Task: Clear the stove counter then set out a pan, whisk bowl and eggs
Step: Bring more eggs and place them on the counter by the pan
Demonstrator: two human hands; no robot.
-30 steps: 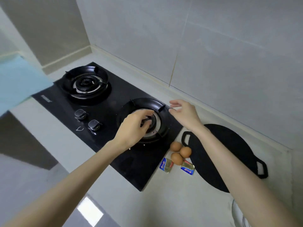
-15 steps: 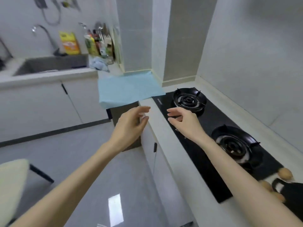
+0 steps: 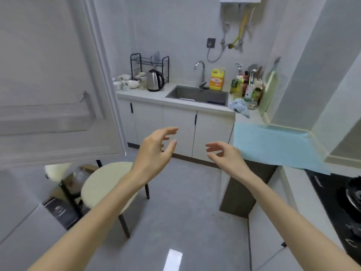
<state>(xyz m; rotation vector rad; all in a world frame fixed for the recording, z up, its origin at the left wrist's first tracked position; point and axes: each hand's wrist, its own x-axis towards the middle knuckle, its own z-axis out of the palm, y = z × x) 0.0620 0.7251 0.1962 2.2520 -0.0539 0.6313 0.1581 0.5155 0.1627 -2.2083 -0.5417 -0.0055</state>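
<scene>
Facing sink counter | left hand (image 3: pixel 154 153), right hand (image 3: pixel 227 154) loose-fingered, holding nothing | black glass stove (image 3: pixel 340 208) at right edge; pan, eggs, bowl unseen | likely fetching bowl: check black wire dish rack (image 3: pixel 149 67).

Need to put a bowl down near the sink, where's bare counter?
Bare counter lies between the kettle and the sink. Left of the kettle it is crowded with cups; right of the sink, bottles and a rag fill the corner. The blue cloth is bare on top.
</scene>
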